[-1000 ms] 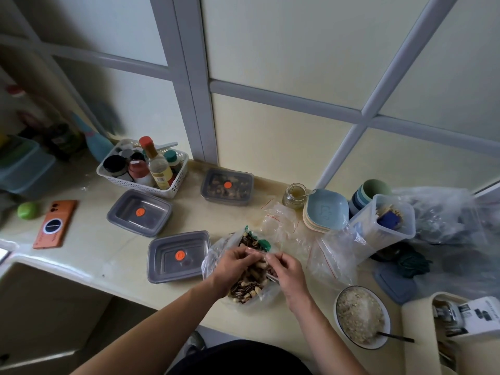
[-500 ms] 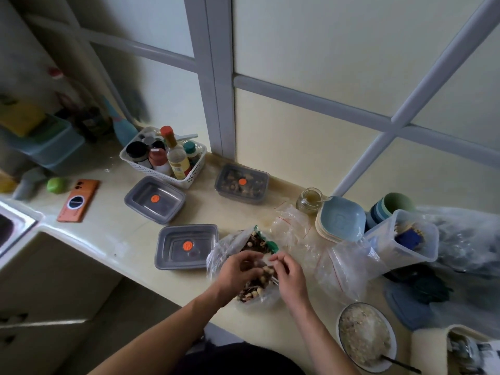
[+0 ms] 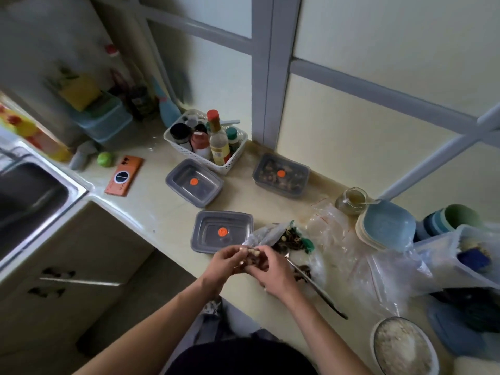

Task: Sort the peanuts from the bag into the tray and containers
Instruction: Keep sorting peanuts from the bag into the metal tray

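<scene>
Well, the pale yellow countertop (image 3: 167,212) carries everything, and across it sit three grey rectangular plastic containers with orange stickers. The far one (image 3: 278,189) holds something dark. The middle one (image 3: 176,182) and the nearest one (image 3: 197,234) look empty from where I stand.

One crumpled clear plastic bag (image 3: 259,235) of mixed dark and light pieces lies just right of the nearest container.

What's changed: a moment ago both hands were down inside that bag, picking. Now they have come up and out to its near left corner. The left hand (image 3: 226,262) and right hand (image 3: 273,272) are pressed together, fingers curled in, cupping a small clutch of pale peanuts (image 3: 250,251) between them, too bunched to count. I'd say one round of picking is done and the clutch is ready to drop, probably into the nearest container, just beyond the knuckles.

One long metal utensil with a dark handle (image 3: 316,290) lies slanted under the right wrist.
</scene>
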`<state>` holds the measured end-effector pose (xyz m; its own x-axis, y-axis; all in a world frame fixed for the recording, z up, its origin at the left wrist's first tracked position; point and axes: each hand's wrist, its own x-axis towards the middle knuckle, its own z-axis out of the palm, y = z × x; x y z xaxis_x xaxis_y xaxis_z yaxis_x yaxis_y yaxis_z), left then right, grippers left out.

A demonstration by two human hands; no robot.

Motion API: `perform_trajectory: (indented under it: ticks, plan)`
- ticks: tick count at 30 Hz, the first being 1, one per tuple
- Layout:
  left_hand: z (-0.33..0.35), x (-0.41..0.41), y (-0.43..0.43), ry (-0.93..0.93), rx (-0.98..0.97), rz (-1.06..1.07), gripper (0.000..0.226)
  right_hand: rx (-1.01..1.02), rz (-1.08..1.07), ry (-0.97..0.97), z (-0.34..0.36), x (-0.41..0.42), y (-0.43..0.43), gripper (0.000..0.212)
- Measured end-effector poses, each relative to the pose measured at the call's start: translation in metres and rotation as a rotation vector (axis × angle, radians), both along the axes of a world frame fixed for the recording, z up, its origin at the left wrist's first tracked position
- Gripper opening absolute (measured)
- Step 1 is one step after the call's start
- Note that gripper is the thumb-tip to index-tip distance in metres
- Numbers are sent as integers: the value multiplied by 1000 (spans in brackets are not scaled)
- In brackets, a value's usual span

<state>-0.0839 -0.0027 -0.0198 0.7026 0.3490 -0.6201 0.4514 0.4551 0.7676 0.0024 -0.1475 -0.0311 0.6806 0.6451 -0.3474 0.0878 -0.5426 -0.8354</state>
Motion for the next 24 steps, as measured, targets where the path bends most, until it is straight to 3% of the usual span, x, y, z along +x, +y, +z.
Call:
perform_trajectory:
  ticks: [4, 8, 12, 14, 17, 24]
  plan:
    - [3, -2, 26, -1, 88, 31, 21, 35, 12, 7, -6, -3, 40, 45]
    - [0, -1, 62, 62, 322, 122, 14, 31, -9, -56, -14, 3, 78, 53]
    - [-10, 6, 101, 210, 419, 160, 11, -109, -180, -307, -24, 19, 106, 43]
    - [-20, 11, 118, 274, 421, 67, 12, -224, -204, -408, -28, 28, 116, 54]
    - [-26, 18, 127, 299, 415, -45, 13, -440, -130, -361, -31, 37, 124, 76]
    - [-36, 24, 134, 327, 417, -118, 19, -609, -108, -406, -30, 40, 133, 67]
